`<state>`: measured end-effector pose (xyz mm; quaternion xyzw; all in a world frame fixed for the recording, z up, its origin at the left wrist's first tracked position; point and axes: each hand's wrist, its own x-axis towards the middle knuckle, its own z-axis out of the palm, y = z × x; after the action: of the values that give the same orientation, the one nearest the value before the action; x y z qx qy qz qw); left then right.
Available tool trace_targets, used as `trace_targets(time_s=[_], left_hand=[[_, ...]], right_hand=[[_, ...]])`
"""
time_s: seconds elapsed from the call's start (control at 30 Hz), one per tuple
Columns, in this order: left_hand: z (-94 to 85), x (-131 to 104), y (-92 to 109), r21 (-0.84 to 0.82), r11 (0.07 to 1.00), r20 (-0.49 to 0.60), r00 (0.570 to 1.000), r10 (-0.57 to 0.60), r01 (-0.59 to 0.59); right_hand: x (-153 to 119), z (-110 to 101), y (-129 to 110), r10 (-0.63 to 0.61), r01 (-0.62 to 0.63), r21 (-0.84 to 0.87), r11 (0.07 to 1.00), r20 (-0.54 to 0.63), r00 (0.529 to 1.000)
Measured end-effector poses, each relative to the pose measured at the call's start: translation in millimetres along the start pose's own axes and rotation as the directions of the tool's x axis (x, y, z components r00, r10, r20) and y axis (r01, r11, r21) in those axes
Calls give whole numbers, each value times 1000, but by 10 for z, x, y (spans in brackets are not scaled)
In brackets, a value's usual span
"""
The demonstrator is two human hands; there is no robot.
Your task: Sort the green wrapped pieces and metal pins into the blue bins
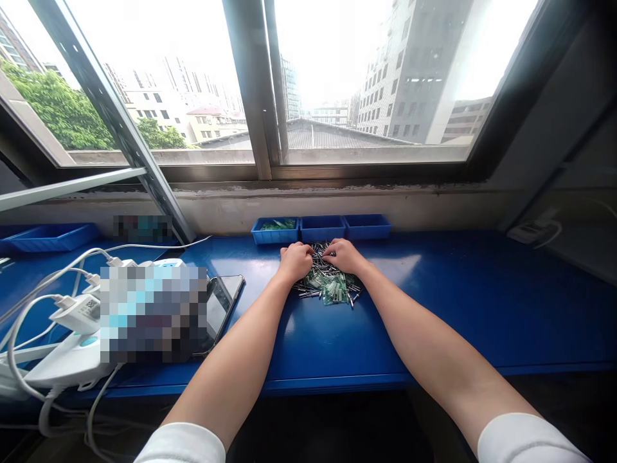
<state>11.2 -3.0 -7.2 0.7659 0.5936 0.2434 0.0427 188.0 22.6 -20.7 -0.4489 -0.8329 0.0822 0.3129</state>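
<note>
2 hands touch the metal parts pile.

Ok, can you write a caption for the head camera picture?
Left hand and right hand at a pile of thin metal rods, three blue bins behind.

Phone left of grip; white power strip farther left, charger plus white cables there; blue tray far left; slotted metal post beyond, left; window frame beyond grip.
</note>
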Motion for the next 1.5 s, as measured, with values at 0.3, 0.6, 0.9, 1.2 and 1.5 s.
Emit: trace_targets(time_s=[0.3, 0.6, 0.9, 1.2, 1.5], left_hand=[[-39, -14, 36, -89, 993, -123, 990, 64, -75], [-37, -41, 92, -318, 903, -167, 954, 247, -289], [-44, 5, 78, -428, 888, -175, 979, 103, -170], [-86, -12, 99, -363, 921, -194, 979, 69, -137], [-85, 6, 109, -331, 938, -279, 960, 10, -106]], right_hand=[[-23, -52, -61, 9, 1, 115, 993, -84, 996], [-23, -88, -157, 125, -106, 527, 844, -1, 992], [-2, -144, -235, 210, -145, 666, 731, -18, 977], [-43, -220, -271, 236, -164, 736, 657, 6, 972], [-6, -204, -217, 308, -179, 716, 675, -53, 950]])
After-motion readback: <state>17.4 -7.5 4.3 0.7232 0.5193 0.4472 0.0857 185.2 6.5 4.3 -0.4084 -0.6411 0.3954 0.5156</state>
